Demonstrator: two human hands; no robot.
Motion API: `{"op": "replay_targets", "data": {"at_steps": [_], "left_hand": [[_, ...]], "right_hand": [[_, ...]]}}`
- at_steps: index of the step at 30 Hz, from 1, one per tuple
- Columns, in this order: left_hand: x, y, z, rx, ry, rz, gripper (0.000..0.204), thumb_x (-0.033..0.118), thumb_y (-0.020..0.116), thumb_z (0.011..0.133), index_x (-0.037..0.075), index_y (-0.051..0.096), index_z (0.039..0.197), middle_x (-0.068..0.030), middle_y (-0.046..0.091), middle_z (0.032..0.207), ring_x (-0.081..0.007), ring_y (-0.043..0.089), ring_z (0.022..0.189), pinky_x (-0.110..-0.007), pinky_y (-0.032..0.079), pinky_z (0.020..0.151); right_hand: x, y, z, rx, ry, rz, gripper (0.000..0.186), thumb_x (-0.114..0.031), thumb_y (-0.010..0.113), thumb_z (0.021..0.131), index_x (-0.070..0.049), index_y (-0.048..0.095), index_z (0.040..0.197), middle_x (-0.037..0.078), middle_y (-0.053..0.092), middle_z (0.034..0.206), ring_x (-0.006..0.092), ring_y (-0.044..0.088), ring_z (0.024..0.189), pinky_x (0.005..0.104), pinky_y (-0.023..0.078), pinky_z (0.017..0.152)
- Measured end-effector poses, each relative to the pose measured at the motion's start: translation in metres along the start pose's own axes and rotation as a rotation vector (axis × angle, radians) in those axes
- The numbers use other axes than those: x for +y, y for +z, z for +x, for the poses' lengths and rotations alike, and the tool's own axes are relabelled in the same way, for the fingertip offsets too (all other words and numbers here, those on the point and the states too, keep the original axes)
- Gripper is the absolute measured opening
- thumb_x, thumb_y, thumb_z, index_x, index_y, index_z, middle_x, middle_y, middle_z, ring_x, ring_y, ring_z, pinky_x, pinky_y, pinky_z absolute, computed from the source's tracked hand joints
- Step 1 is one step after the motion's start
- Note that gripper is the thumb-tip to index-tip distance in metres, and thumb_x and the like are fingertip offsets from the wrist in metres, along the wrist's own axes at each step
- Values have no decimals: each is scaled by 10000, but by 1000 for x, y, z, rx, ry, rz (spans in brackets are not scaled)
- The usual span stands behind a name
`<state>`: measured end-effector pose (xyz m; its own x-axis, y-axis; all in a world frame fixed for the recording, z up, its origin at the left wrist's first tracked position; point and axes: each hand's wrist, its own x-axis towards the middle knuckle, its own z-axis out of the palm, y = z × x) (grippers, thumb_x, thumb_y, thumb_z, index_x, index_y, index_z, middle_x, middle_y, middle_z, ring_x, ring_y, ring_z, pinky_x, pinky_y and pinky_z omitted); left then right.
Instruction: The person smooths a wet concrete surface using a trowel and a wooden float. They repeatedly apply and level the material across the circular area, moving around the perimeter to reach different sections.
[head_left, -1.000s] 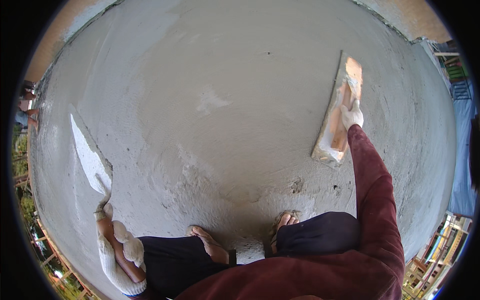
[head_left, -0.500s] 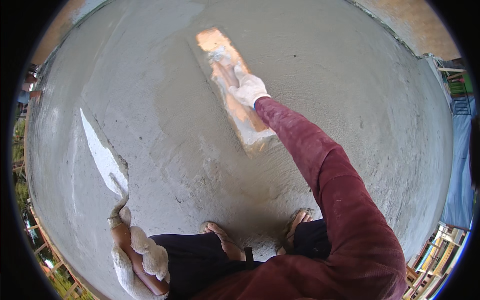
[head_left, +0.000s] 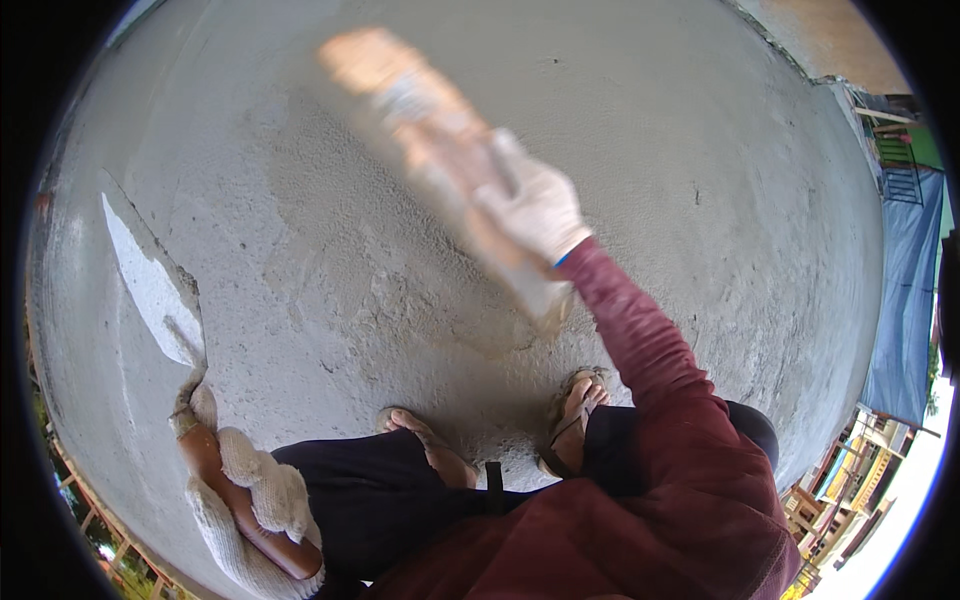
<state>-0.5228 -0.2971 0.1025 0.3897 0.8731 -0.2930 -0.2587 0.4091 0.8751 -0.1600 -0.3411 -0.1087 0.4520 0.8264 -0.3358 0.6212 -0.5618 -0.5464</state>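
My right hand (head_left: 535,200), in a white knit glove, is closed round the handle of a long wooden float (head_left: 440,165). The float is smeared by motion and slants from upper left to lower right over the grey wet cement (head_left: 340,260); whether it touches the surface I cannot tell. At the lower left my left hand (head_left: 255,495), gloved too, grips the brown wooden handle of a pointing trowel (head_left: 150,290). The trowel's pointed blade is angled up and away from me, with grey mortar along its right edge.
My sandalled feet (head_left: 575,410) stand on the cement near the bottom middle. A tan surface (head_left: 825,40) borders the slab at the far right. Along the right rim hang a blue tarp (head_left: 905,300) and, below it, timber framing (head_left: 850,490). More wooden framing (head_left: 95,520) lines the lower left edge.
The float has come up and nearer to me, turned further toward the left at its far end. The trowel has shifted slightly left and down in the view. Both grips are kept.
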Motion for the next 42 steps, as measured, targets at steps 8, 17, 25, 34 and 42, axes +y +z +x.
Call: {"op": "replay_targets", "data": {"at_steps": [8,17,25,34,42], "left_hand": [[13,-2,-15,249,9,237,679,297,454,1119,-28,111,1608,-53,511,948,-73,452,567,-212,418,398],[35,61,-47,337,-368,178,885,387,646,1023,-35,125,1601,-47,536,876,-104,514,542,-245,440,405],[31,82,-110,412,-718,206,886,417,739,952,-17,265,1562,-66,573,980,-123,599,646,-257,485,501],[-1,58,-152,566,-479,242,718,355,675,1018,28,312,1545,-35,553,1044,-117,561,760,-318,486,650],[-19,18,-157,654,-540,307,367,301,657,1019,50,469,1209,-36,568,823,-118,558,607,-302,499,560]], "right_hand": [[363,-97,-60,729,639,-38,781,-413,724,838,-11,521,1476,222,682,1328,355,649,1250,409,474,1060],[147,27,-20,491,374,31,835,-400,694,890,-88,377,1596,250,638,1377,388,634,1268,431,477,1116],[-99,150,-13,-113,3,63,700,-421,632,953,-100,402,1531,225,670,1263,417,680,1108,494,538,953],[-126,16,-68,-390,-180,-137,666,-411,607,966,-151,420,1551,186,607,1420,367,604,1278,465,472,1094],[16,-265,-189,-108,285,-453,684,-374,700,873,-143,538,1496,171,643,1404,348,609,1300,403,464,1107]]}}
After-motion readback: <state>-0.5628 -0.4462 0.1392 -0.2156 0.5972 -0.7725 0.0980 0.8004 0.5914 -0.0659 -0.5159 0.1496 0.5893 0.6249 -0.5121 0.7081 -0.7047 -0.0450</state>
